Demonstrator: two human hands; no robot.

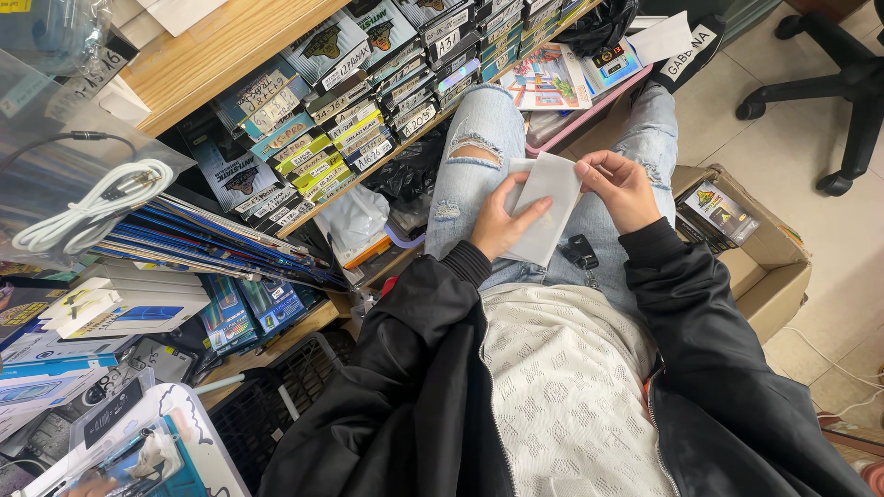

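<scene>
Two hands are holding a pale flat packet [545,207] over the lap of a seated person. At nine o'clock of it, the left hand [502,225] is cupping its lower edge; at three o'clock, the right hand [619,189] is pinching its upper corner. A small black item [580,250] is lying just below; a slip could probably drop the packet onto it. Farther out, crowded shelves of boxed goods [350,120] are hemming in ten o'clock, an open cardboard box [755,267] three o'clock. Bare floor [783,147] at two o'clock is offering room.
</scene>
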